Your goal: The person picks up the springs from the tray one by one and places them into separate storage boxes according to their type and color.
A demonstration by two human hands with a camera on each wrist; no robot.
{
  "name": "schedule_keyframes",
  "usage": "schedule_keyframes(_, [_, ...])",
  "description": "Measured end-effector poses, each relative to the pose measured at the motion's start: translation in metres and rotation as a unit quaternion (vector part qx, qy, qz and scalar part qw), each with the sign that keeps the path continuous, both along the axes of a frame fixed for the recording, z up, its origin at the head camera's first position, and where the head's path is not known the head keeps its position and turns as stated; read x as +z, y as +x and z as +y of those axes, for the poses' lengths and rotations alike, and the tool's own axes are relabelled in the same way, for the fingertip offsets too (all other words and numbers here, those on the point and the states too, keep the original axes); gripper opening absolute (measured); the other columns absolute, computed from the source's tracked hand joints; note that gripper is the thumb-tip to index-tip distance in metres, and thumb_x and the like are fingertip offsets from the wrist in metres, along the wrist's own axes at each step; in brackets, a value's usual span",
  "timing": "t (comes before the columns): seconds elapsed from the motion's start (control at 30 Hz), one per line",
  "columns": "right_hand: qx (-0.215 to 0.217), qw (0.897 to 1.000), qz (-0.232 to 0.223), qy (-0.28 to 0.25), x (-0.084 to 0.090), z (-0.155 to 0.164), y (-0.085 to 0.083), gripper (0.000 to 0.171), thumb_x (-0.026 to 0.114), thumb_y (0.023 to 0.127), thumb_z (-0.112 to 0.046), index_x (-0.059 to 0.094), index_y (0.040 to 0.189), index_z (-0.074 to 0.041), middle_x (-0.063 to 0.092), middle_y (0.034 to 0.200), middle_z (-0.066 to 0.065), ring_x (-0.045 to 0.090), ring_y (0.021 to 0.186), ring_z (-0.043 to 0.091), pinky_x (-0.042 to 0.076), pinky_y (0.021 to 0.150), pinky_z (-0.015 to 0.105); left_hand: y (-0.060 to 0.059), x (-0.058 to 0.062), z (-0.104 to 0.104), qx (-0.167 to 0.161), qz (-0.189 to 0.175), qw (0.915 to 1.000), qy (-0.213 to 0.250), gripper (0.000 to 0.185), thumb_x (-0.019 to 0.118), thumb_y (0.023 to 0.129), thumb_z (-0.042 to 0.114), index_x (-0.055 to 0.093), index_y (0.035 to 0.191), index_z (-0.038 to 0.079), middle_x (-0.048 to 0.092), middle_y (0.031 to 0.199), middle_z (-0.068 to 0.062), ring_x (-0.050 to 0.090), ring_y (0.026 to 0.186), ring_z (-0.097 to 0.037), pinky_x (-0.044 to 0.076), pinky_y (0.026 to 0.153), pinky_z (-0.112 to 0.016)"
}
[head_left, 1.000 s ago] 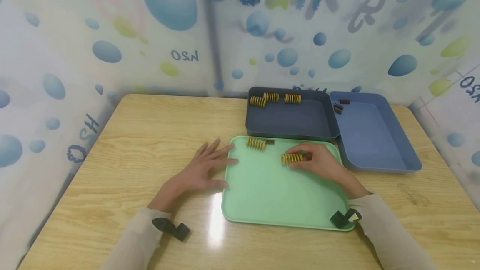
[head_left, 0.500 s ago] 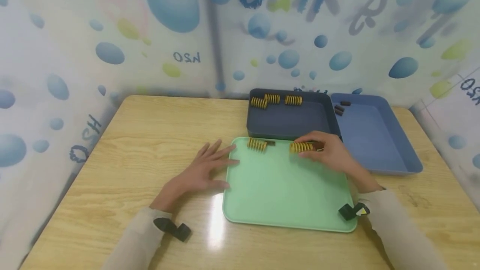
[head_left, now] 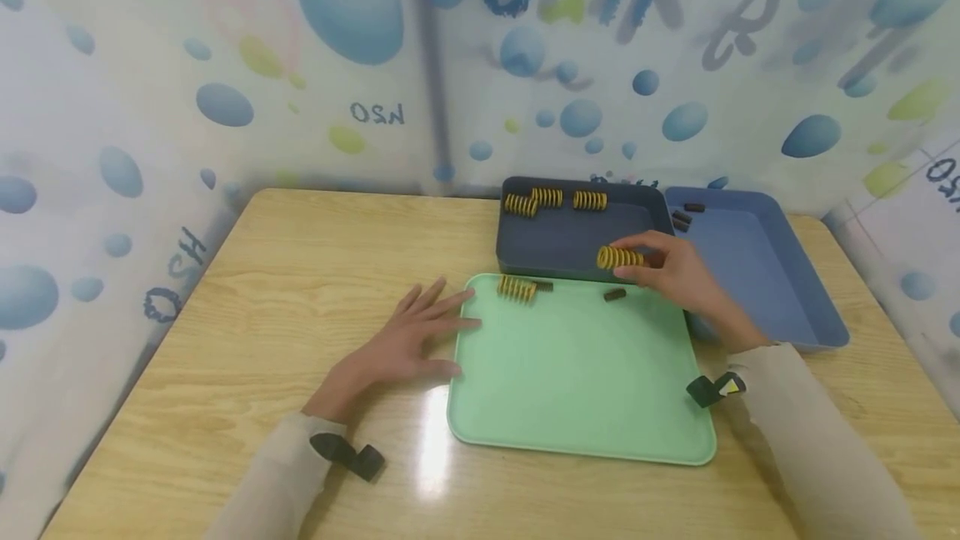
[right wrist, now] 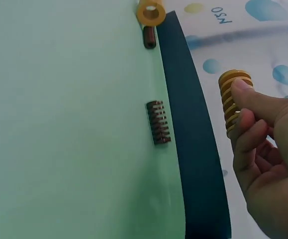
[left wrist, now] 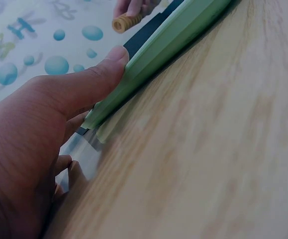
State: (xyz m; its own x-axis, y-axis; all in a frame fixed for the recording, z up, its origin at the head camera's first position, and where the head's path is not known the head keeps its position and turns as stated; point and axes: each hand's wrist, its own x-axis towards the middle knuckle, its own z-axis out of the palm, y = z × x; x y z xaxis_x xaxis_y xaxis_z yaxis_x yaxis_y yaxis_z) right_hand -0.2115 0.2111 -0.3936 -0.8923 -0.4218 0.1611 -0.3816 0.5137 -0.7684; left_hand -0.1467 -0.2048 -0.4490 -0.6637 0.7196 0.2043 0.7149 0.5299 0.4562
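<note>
We are pinching a yellow spring [head_left: 620,257] between the thumb and fingers [right wrist: 247,94] of our right hand [head_left: 675,273], holding it in the air right of the frame's centre, above the near wall of the dark grey tray [head_left: 570,261]. Our left hand [head_left: 397,344] is lying flat on the surface [head_left: 300,273] at lower centre-left, its fingers [head_left: 431,307] spread and straight, the thumb [left wrist: 101,69] pressing against the left rim of the green tray [head_left: 577,432].

The hold looks light to us, at the fingertips only; a spring is round and slippery, so it could roll out of the pinch and bounce onto the green tray or off the surface. If the left hand were to lift, a knock could slide the green tray and set the loose springs rolling.

Counting: we are seeing three trays, the green one, the dark grey one and a blue tray [head_left: 757,273] at the right. Three yellow springs [head_left: 551,198] are lying along the far wall of the dark grey tray, one more [head_left: 516,287] is on the green tray's top edge, plus the one we are holding. Small dark springs: two on the green tray [head_left: 615,294], and what we take for three in the blue tray's far corner [head_left: 684,217].
</note>
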Motion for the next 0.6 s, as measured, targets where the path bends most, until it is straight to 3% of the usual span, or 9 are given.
schedule_keyframes(0.1, [-0.015,1.000,-0.008,0.012,0.001,0.003,-0.007,0.036,0.069,0.090,-0.020,0.063,0.124,-0.012,0.054,0.119,0.009,0.032,0.037,0.016,0.035,0.038,0.031,0.000,0.000,0.000,0.003,0.000,1.0000,-0.002,0.063,0.059,0.086,0.058,0.052,0.139,0.024,0.024,0.157,-0.002,0.005,0.143,-0.042,0.001,0.109,-0.062])
schedule_keyframes(0.27, [-0.056,0.997,-0.027,0.037,0.001,0.006,-0.020,0.037,0.070,0.088,-0.032,0.064,0.122,-0.019,0.054,0.125,0.004,0.052,0.050,0.021,0.042,0.043,0.034,0.001,0.000,0.001,0.004,0.001,1.0000,-0.005,0.064,0.056,0.087,0.062,0.052,0.139,0.024,0.024,0.157,-0.003,0.005,0.142,-0.042,0.001,0.109,-0.063])
schedule_keyframes(0.43, [-0.058,0.996,-0.023,0.065,0.001,0.005,-0.032,0.040,0.069,0.088,-0.034,0.063,0.124,-0.019,0.057,0.122,0.006,0.061,0.061,0.022,0.044,0.046,0.036,0.001,0.000,0.001,0.005,0.002,1.0000,-0.002,0.067,0.052,0.086,0.066,0.052,0.139,0.024,0.025,0.157,-0.003,0.005,0.143,-0.042,0.001,0.109,-0.063])
schedule_keyframes(0.6, [-0.056,0.994,-0.036,0.087,0.000,-0.002,-0.044,0.042,0.067,0.089,-0.038,0.061,0.127,-0.020,0.052,0.132,0.008,0.065,0.078,0.022,0.048,0.056,0.037,0.000,0.000,0.000,0.005,0.002,1.0000,-0.004,0.066,0.053,0.087,0.065,0.052,0.139,0.024,0.024,0.157,-0.002,0.006,0.143,-0.041,0.002,0.109,-0.062])
